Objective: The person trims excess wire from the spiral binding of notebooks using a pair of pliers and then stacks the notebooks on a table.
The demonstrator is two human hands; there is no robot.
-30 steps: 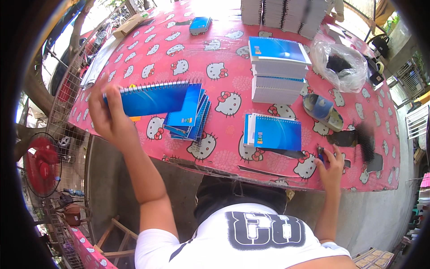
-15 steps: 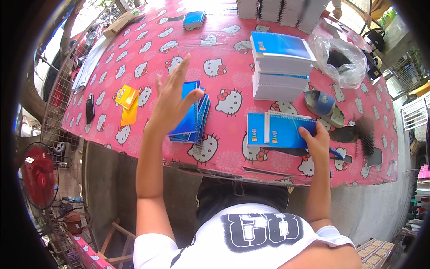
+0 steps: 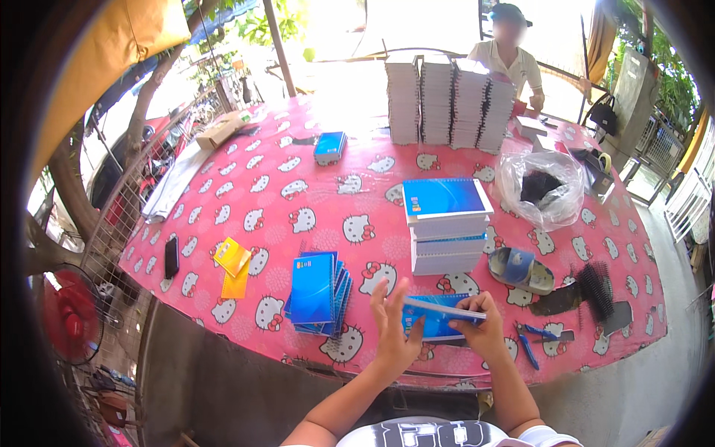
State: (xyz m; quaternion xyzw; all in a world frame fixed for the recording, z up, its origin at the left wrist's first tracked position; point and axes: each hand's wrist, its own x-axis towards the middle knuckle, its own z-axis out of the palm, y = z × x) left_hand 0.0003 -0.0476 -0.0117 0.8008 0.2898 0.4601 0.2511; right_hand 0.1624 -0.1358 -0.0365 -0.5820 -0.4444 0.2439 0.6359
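Note:
Tilted up edge-on over the table's near side is a blue notebook (image 3: pixel 445 307), its white page edge toward me. My right hand (image 3: pixel 482 328) pinches its right end between thumb and fingers. At its left end is my left hand (image 3: pixel 395 331), fingers stretched upward and thumb apart; whether it touches the notebook is hard to tell. Beneath them lies another blue spiral notebook (image 3: pixel 441 335). Left of my hands sits a loose pile of blue notebooks (image 3: pixel 314 289). Beyond them stands a taller stack of notebooks (image 3: pixel 447 249) with a blue cover on top.
Blue-handled pliers (image 3: pixel 529 350), a slipper (image 3: pixel 520 270) and black spiral coils (image 3: pixel 596 292) lie right. Farther back are a plastic bag (image 3: pixel 542 190) and tall page stacks (image 3: pixel 450 104), with a person (image 3: pixel 508 59) behind. Yellow booklets (image 3: pixel 234 267) and a phone (image 3: pixel 172 258) lie left.
My left hand has come from above the left pile to the notebooks at my right hand. The right hand has lifted and tilted one notebook. My view has tipped up, showing a person.

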